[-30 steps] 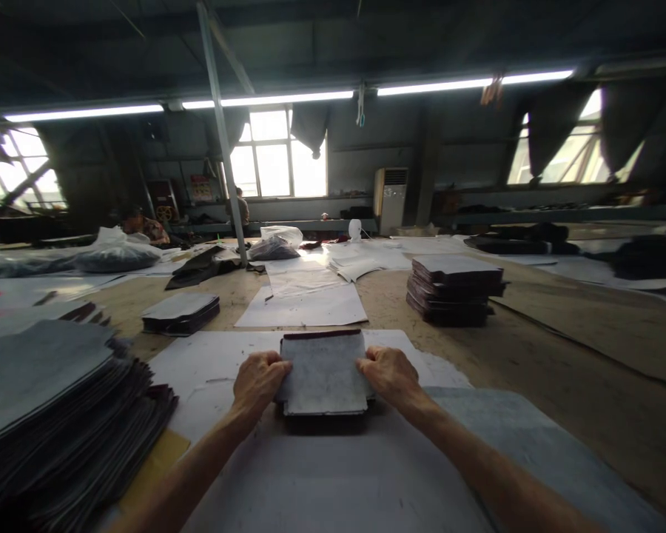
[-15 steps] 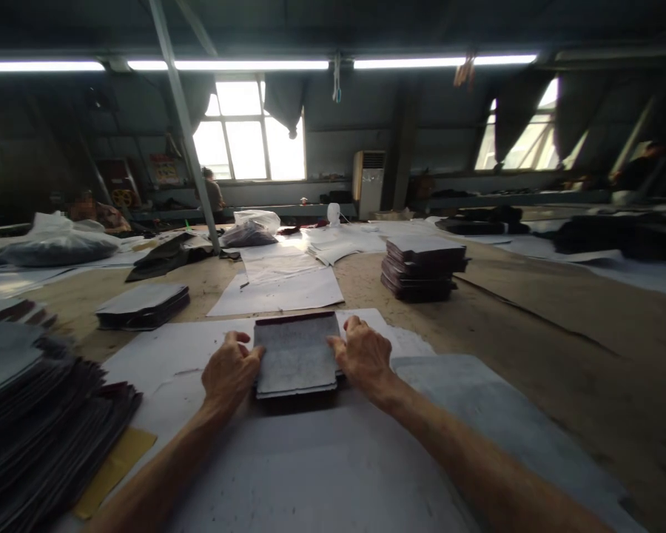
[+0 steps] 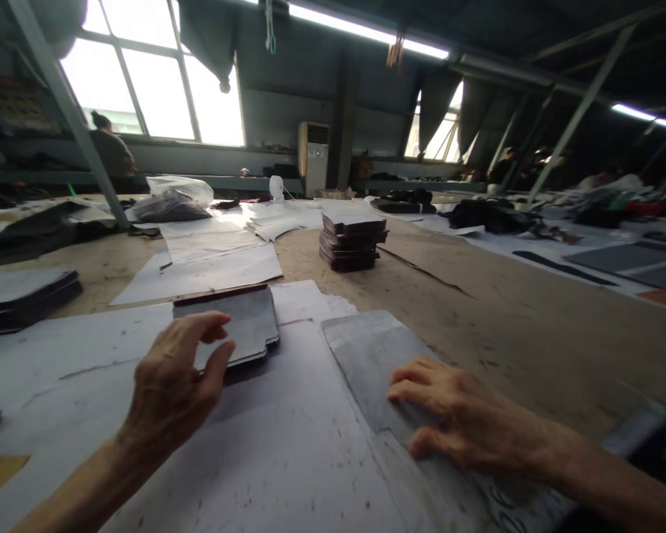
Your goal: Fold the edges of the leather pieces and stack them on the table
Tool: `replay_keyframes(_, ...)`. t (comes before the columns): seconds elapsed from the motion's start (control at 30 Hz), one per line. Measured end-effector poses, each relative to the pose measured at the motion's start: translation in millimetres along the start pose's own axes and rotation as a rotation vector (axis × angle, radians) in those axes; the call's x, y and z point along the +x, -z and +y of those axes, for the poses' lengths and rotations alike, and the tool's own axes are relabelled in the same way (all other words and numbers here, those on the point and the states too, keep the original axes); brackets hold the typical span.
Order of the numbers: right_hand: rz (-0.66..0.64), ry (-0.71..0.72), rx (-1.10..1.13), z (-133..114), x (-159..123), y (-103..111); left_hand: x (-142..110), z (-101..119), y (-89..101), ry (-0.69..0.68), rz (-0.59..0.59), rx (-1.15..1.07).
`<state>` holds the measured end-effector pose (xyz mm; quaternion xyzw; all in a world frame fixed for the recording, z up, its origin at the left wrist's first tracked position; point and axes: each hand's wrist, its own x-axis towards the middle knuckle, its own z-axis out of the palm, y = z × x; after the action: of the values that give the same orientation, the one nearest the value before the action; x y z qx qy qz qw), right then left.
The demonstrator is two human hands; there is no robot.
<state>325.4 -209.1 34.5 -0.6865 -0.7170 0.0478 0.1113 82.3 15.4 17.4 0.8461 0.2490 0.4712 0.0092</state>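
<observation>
A small stack of grey cut pieces with dark edges lies on white paper at the middle left. Above its near left side is my left hand, thumb and fingers apart, with nothing between them. My right hand rests over a larger grey sheet to the right, its fingers spread and bent a little. Whether the fingertips press on that sheet I cannot tell.
A taller stack of dark-edged pieces stands further back on the brown table. Another low stack lies at the left. Behind are loose white sheets, a plastic bag and a slanting metal post. People are in the background.
Both hands have left the sides of the small stack. My right hand has moved right, over the grey sheet, and my left hand has lifted. The view has turned right.
</observation>
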Motion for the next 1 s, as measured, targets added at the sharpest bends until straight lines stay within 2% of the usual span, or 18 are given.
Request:
replay_keyframes(0.13,0.095,0.121,0.008,11,-15,-13,-17,37,-20.4,-0.221,-0.209,-0.214)
replay_keyframes(0.23,0.171,0.255,-0.032,11,-16,-22,-28,62,-29.0,-0.322,-0.365,-0.338)
replay_keyframes(0.3,0.196,0.292,-0.065,8,-17,-24,-34,76,-30.4,-0.353,-0.484,-0.411)
replay_keyframes(0.37,0.251,0.204,-0.039,6,-18,-24,-37,86,-30.2,-0.368,-0.609,-0.456)
replay_keyframes(0.47,0.396,-0.04,0.06,7,-20,-24,-38,96,-31.7,-0.362,-0.712,-0.477)
replay_keyframes(0.53,0.452,-0.112,0.089,10,-21,-25,-37,101,-35.4,-0.355,-0.721,-0.48)
replay_keyframes(0.7,0.496,-0.108,0.131,16,-27,-31,-29,109,-51.7,-0.358,-0.651,-0.418)
replay_keyframes(0.87,0.472,-0.074,0.079,12,-29,-32,-17,110,-67.5,-0.184,-0.635,-0.255)
replay_keyframes(1.0,0.42,-0.045,-0.049,-6,-17,-34,-17,110,-73.8,-0.207,-0.599,-0.214)
